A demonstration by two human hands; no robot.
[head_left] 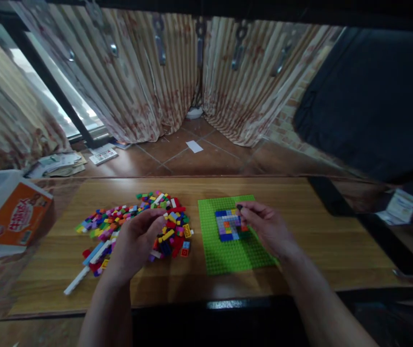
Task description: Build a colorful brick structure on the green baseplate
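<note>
Your right hand (267,227) pinches a dark brick (239,207) above the board (209,243); past its left edge, your left hand (134,241) shows an unclear grip.

Striped curtains (177,86), wht paper (194,146), tiled flr (217,161)

Studded plastic, wood grain, cloth

The flat lime-green plastic baseplate (211,258) is studded all over and matt in look. Smooth plastic is shown by the small multicoloured bricks (114,216). The long brown tabletop (289,207) is surfaced in smooth wood grain, faintly glossed by light. Folded cloth is seen in the striped cream curtains (146,77), and a dull shine on the brown square floor tiles (217,155)
</note>
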